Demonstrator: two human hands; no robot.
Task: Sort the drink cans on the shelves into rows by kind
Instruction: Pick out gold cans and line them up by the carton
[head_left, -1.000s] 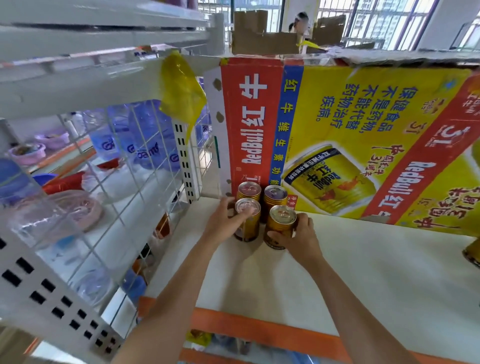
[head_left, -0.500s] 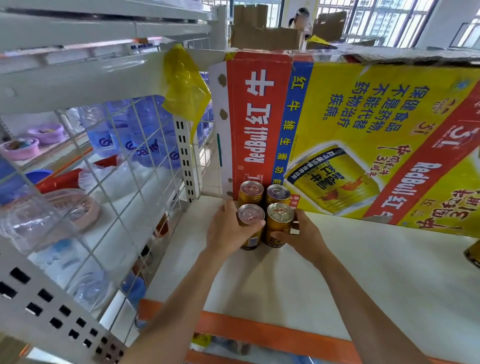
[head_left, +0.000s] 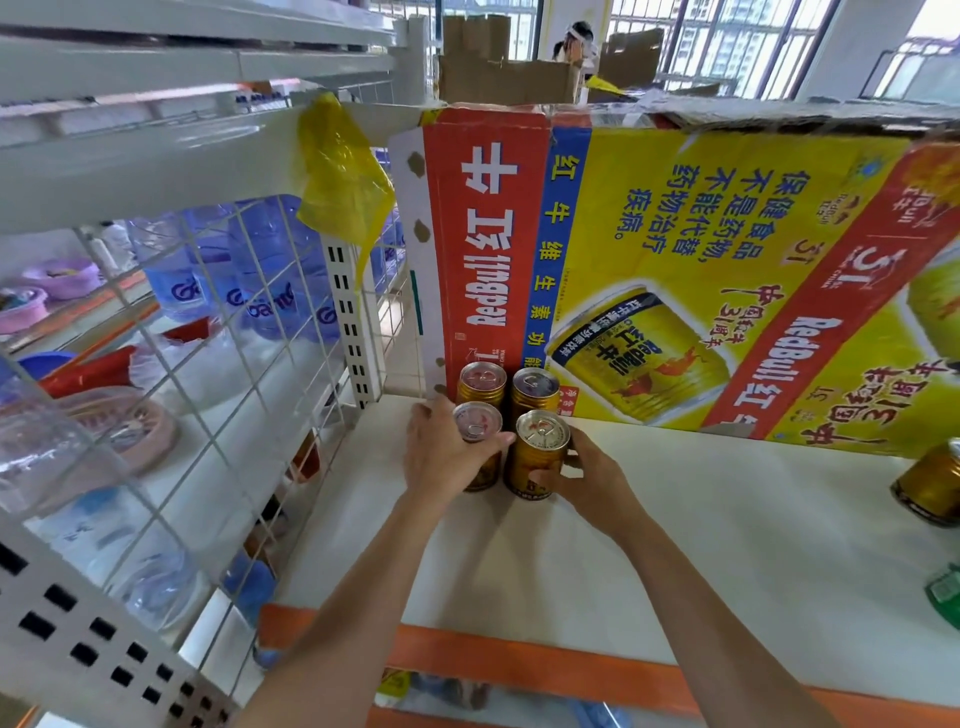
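We see a white shelf board (head_left: 675, 545) with an orange front edge (head_left: 519, 660) filling the lower middle of the frame. Near the centre, four gold cans (head_left: 537, 452) stand upright in a tight two-by-two block on the board, the back pair just in front of a large Red Bull carton (head_left: 701, 270) that lies along the rear of the shelf and fills the upper right of the frame. The left hand (head_left: 441, 457) wraps around the front left can, its thumb lying across the side just under the rim. The right hand (head_left: 587, 478) holds the front right can, with its thumb curled around the can's lower front and its fingers behind it.

At the right edge another gold can (head_left: 930, 488) sits tilted, well apart from the block, and below it a green object (head_left: 945, 597) is only partly in view. A white wire grid panel (head_left: 208, 415) closes the left side; behind it stand blue water bottles (head_left: 260, 280) and plastic basins. A yellow plastic scrap (head_left: 337, 182) hangs from the upper shelf. At the top of the frame there are cardboard boxes (head_left: 504, 62) and barred windows (head_left: 727, 41).
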